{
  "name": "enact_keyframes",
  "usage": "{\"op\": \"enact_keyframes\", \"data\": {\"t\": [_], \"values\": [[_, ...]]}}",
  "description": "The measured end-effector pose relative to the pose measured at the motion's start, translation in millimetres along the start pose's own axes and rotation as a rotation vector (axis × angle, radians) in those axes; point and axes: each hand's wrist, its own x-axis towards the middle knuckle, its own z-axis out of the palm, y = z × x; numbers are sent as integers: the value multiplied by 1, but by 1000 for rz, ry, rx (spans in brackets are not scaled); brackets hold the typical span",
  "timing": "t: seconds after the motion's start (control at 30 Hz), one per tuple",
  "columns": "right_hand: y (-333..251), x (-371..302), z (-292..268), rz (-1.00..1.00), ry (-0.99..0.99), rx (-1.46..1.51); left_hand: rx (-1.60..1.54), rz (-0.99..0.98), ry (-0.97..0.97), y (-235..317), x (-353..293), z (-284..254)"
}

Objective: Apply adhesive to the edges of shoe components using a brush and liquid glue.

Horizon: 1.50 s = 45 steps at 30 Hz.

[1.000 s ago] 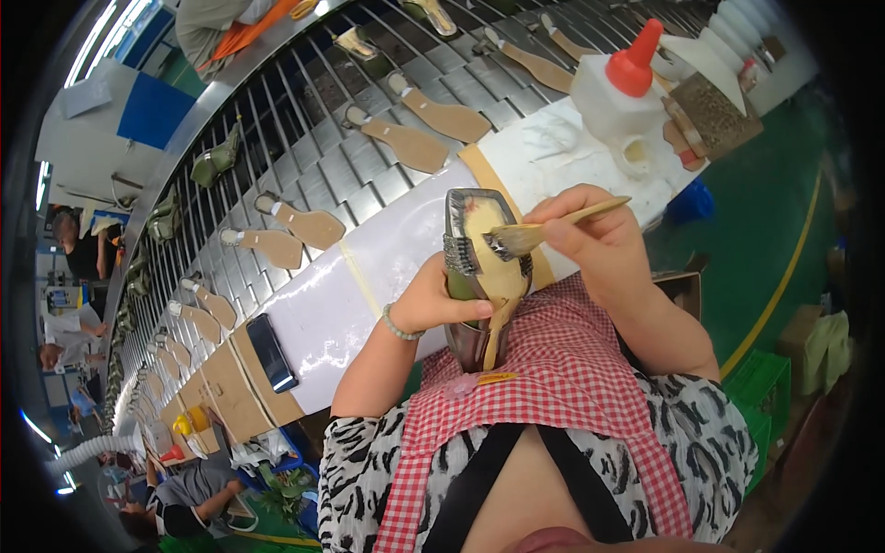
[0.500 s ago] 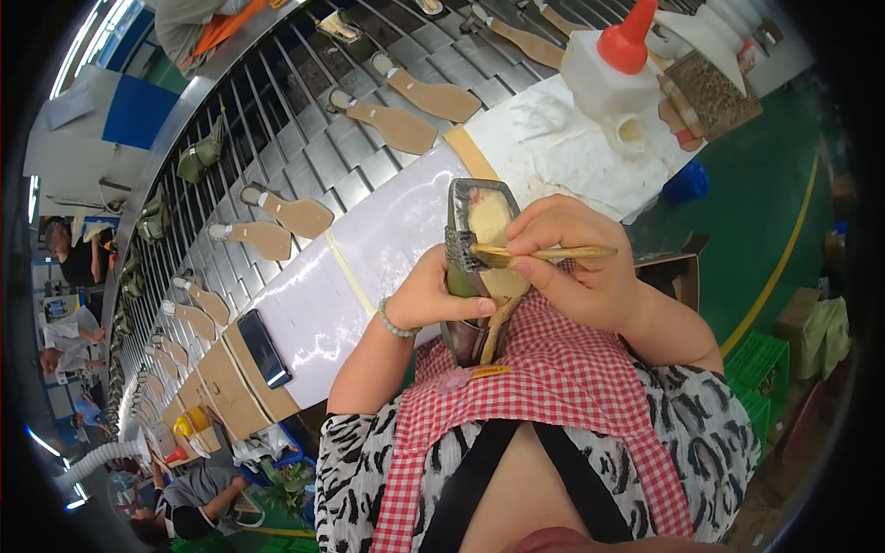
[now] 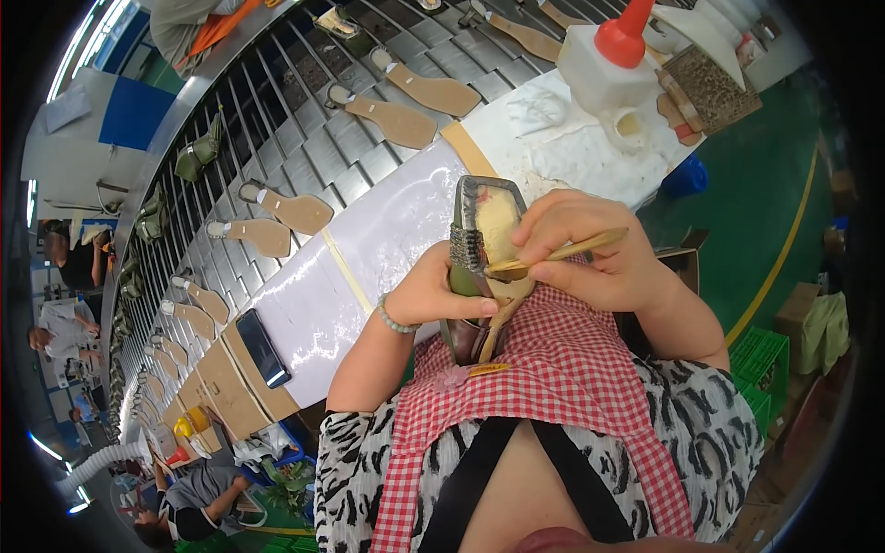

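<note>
My left hand [image 3: 431, 293], with a beaded bracelet at the wrist, grips a green shoe [image 3: 496, 219] around its side. The shoe is upturned, its pale underside facing me and a dark gathered edge around its upper end. In my right hand [image 3: 604, 276] a thin wooden-handled brush [image 3: 590, 245] is pinched between thumb and fingers. Its tip meets the middle of the underside, near the gathered edge; the bristles are too small to make out. The shoe's lower end rests close to my checked apron [image 3: 544, 378].
A slatted metal conveyor [image 3: 304, 120] carries tan soles [image 3: 392, 120] and green shoes [image 3: 196, 155]. On the bench [image 3: 387, 221] before me lies a phone [image 3: 263, 348]. A white bottle with a red nozzle [image 3: 607, 78] stands at the far right. Other people work at left.
My right hand has shifted slightly right and down, and the brush handle now slants upward to the right. The shoe has moved slightly right; my left hand keeps its hold.
</note>
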Motion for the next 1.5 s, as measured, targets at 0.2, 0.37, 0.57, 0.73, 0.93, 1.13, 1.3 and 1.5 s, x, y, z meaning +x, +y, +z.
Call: {"op": "enact_keyframes", "data": {"t": [0.2, 0.37, 0.57, 0.73, 0.93, 1.13, 1.3, 1.5], "values": [[0, -6, 3, 109, 108, 158, -4, 29, -5, -4, 0, -2], [3, -6, 5, 89, 95, 161, -3, 18, -13, 0, 1, -1], [2, -3, 7, 111, 122, 130, 6, 29, -13, 1, 2, 1], [3, -6, 6, 118, 116, 196, -17, -8, -3, 0, 1, 2], [6, -6, 10, 113, 203, 147, -13, 9, -22, 0, 3, 3], [6, -8, 12, 144, 223, 257, -12, 29, -18, -1, 5, 4], [7, -7, 9, 110, 276, 130, -35, -20, -48, 0, 4, 4], [4, -4, 1, -17, 89, 34, -31, 3, -45, -3, 5, 4]]}}
